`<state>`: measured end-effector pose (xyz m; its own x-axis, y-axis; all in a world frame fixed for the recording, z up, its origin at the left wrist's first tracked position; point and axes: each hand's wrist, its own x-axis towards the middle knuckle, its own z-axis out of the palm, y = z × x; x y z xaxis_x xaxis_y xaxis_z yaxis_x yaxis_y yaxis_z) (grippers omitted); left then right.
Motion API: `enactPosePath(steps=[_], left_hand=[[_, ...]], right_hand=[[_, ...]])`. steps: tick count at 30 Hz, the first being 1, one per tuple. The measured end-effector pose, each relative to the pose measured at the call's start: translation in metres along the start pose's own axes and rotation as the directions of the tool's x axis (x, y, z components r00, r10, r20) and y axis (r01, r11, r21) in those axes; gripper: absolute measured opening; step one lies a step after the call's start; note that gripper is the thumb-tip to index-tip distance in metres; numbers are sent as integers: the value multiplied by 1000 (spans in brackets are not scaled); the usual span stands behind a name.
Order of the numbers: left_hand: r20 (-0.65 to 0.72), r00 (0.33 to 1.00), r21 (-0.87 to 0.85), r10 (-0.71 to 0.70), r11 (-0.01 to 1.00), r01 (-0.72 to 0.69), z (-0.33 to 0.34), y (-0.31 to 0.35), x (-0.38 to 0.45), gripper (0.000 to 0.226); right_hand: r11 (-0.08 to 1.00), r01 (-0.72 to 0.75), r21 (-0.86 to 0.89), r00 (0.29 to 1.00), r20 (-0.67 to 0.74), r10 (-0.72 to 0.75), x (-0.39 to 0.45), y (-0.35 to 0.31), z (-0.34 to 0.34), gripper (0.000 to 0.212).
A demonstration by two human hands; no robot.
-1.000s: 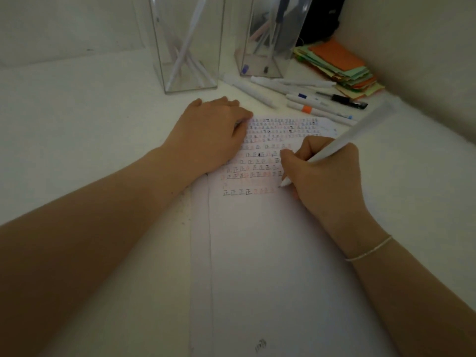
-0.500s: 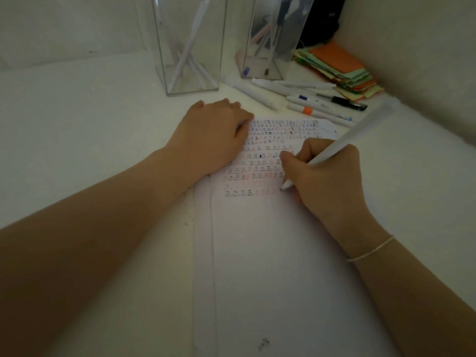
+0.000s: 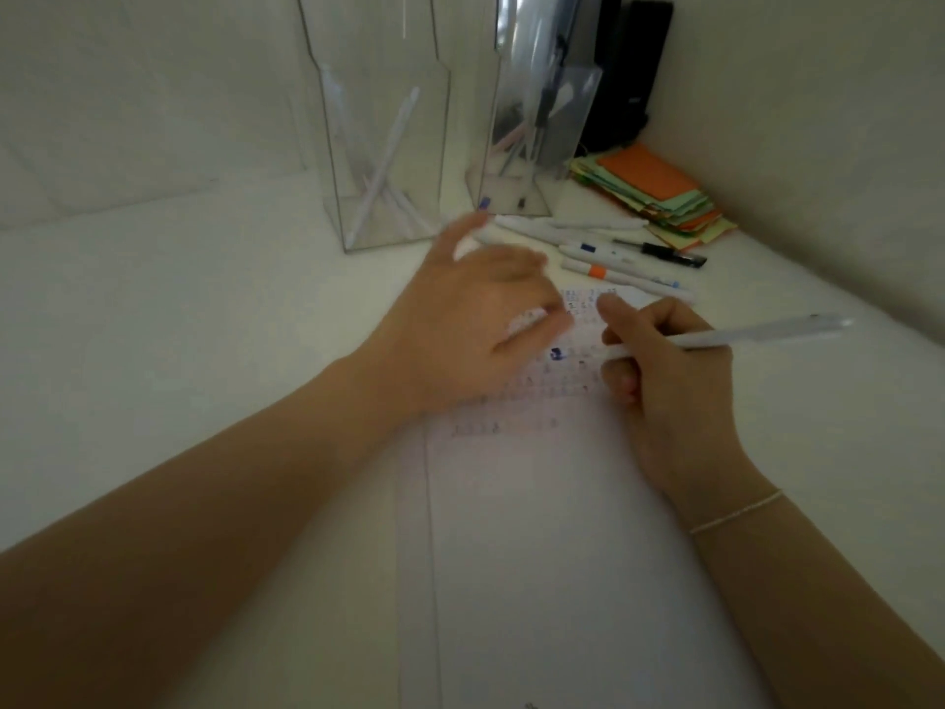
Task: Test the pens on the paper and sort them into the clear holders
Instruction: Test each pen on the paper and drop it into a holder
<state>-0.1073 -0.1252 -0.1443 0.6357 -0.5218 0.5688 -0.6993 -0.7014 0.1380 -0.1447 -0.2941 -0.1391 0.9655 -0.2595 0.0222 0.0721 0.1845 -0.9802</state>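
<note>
Gripping a white pen (image 3: 726,337), the right hand (image 3: 665,381) hovers over the written rows of the paper (image 3: 537,529), fingers curled round the barrel near its tip; the barrel lies almost level, its back end pointing toward the right edge of the desk (image 3: 153,324). Whether the tip touches the sheet cannot be told, since the fingers hide it. The left hand (image 3: 475,330) is over the upper left part of the paper, fingers loosely spread and holding nothing; it is blurred, so contact with the sheet is unclear. The paper reaches from the near edge up toward the far right corner, its top rows filled with small marks. Beyond it, several loose pens (image 3: 613,253) lie side by side near that corner. Two clear holders stand at the far edge: the left holder (image 3: 383,145) has white pens leaning inside, the right holder (image 3: 537,120) has darker pens. A stack of coloured notes (image 3: 659,197) sits in the far right corner, with a black object (image 3: 634,69) upright behind it. A thin bracelet (image 3: 736,511) circles the right wrist.
</note>
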Motion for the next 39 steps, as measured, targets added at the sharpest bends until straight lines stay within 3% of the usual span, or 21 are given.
enactPosePath(steps=[3,7,10,12,14,18,22,24,27,29,32,36,39], left_hand=[[117,991,-169,63,985,-43,6,18,-1,47],[67,997,-193,45,981,-31,13,13,-3,42],[42,999,-234,34,972,-23,15,15,-2,34],[27,999,-237,26,971,-19,17,18,-4,33],[33,999,-226,15,974,-7,18,18,-5,34],[102,993,-255,-52,964,76,16,14,-4,39],[105,993,-314,-46,946,77,15,20,-3,42],[112,993,-324,-31,944,66,16,21,-3,43],[104,994,-326,-37,943,69,19,19,-3,40],[93,994,-347,-60,934,89,20,16,-2,31],[94,990,-413,-101,901,131,18,15,-1,18],[73,992,-436,-100,892,123,18,13,-2,16],[45,997,-408,-65,910,78,21,11,-4,23]], right_hand=[[1000,-3,-29,998,61,4,0,-2,2,32],[981,-103,164,986,144,80,2,-7,0,35],[998,59,5,996,67,-59,1,-8,1,20],[989,131,-70,991,17,-130,1,-7,1,41],[987,142,-72,990,-2,-143,0,-7,2,44],[988,31,151,999,4,-32,0,-10,5,29],[902,-90,423,996,26,87,5,-12,11,10],[874,-124,470,992,72,102,5,-10,13,20],[862,-111,495,987,154,38,4,-8,15,54],[877,-44,479,985,170,-43,4,-8,15,72],[929,77,361,967,201,-158,4,-9,13,80],[957,285,48,939,188,-289,1,-12,10,71],[954,298,7,941,167,-295,-1,-13,10,63]])
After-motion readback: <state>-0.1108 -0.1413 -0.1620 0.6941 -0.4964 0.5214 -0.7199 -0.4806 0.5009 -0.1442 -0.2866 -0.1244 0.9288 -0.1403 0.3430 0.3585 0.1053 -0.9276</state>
